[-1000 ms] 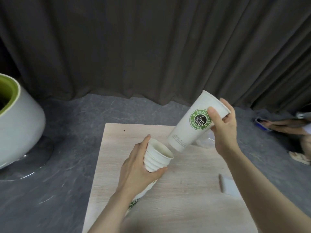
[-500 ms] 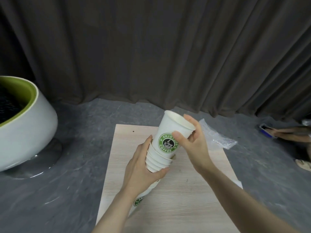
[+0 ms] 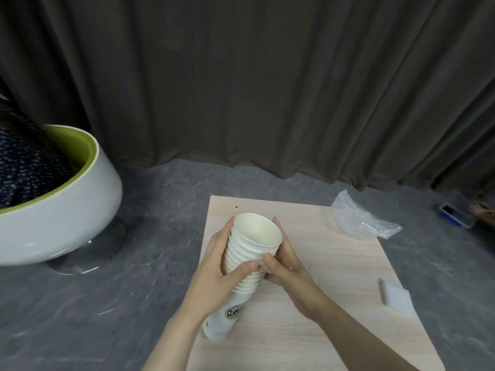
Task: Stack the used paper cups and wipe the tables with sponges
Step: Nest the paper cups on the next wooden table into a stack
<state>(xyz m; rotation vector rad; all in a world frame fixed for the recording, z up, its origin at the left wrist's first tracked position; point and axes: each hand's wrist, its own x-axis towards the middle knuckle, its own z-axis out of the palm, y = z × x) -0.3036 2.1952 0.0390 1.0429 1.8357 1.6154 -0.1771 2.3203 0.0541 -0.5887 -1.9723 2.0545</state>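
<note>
Both hands are wrapped round the stack: my left hand curls about its left side with the thumb across the front, my right hand grips the right side, thumb pressing the ribbed rims. That's the tall stack of nested white paper cups, tilted, mouth toward the far edge, its green-logo base just above the pale wood-grain counter near my left wrist; I can't tell whether it touches. I'd say we're at the close of the stacking step, squeezing the top cup home.

Next, as I judge it, set the stack down upright without it toppling, then free a hand and reach right for the white rectangular sponge lying at the counter's right edge, well apart from the cups.

Counting now: one stack, roughly ten rims showing, though they crowd under my fingers so I won't swear to it. No loose cups in sight. One sponge. One crumpled clear plastic bag at the far right corner. One white-and-green tub chair off to the left on the grey floor.
</note>
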